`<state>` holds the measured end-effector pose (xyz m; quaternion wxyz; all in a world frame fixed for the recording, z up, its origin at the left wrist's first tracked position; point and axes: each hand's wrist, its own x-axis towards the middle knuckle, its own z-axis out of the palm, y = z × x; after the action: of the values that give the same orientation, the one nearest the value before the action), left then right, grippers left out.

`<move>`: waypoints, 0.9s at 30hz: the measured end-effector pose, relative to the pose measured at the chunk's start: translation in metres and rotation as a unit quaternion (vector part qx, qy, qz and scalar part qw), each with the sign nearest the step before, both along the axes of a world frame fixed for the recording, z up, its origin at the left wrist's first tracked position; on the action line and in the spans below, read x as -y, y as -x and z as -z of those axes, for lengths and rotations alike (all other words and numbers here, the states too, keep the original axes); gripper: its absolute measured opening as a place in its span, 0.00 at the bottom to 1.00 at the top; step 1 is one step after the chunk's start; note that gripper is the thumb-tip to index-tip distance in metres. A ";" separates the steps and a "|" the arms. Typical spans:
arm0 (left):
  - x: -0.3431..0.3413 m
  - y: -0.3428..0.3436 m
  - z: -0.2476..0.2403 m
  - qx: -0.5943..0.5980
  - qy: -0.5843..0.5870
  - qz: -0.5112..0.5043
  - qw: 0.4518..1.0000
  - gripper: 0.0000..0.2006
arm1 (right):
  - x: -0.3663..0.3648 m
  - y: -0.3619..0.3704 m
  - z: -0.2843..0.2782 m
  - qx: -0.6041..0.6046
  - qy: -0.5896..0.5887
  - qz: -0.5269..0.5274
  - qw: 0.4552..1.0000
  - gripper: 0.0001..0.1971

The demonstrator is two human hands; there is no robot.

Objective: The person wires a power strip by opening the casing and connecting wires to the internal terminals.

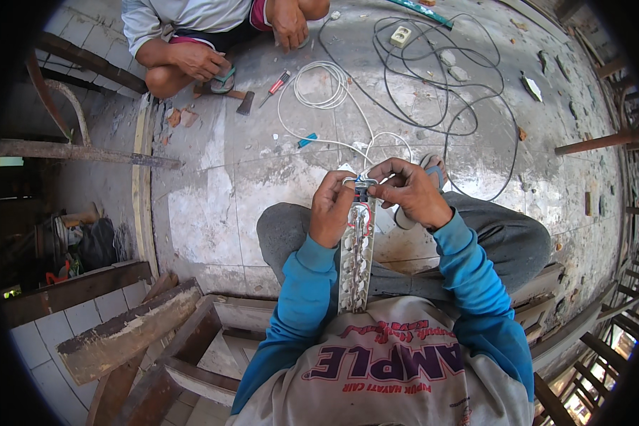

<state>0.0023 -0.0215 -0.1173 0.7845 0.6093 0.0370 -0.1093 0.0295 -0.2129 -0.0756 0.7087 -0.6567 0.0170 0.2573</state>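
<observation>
A long, narrow strip [355, 266], like an opened power strip with its insides showing, points away from my lap between my legs. At its far end is a small dark part [361, 192] with thin wires, a red one among them. My left hand [331, 213] is closed, thumb and fingers pinching at this wired end. From the other side my right hand [413, 194] pinches at the same end. The fingertips partly hide what they hold. A white cable [368, 135] runs up to that end from a loose coil on the floor.
A person [199, 42] squats at the far left, near a hatchet [246, 104] and a red-handled screwdriver [275, 85]. A small blue tool [307, 140] lies closer. Black cable [444, 92] with a pale socket [400, 37] loops at far right. Wooden beams [131, 330] stand at near left.
</observation>
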 end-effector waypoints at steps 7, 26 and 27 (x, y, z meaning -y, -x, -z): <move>0.002 0.000 -0.002 0.009 -0.001 -0.007 1.000 0.09 | 0.004 -0.003 0.005 -0.012 -0.042 -0.018 0.999 0.16; -0.037 -0.006 0.005 -0.019 0.030 -0.156 0.987 0.12 | 0.003 -0.006 0.074 -0.055 -0.001 0.077 0.996 0.12; -0.038 -0.009 0.007 -0.018 0.029 -0.172 0.985 0.12 | -0.003 -0.003 0.058 -0.037 -0.006 0.029 0.999 0.13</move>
<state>0.0118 0.0165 -0.1245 0.8080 0.5690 0.1523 0.0147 0.0330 -0.2095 -0.1335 0.7186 -0.6419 0.0603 0.2607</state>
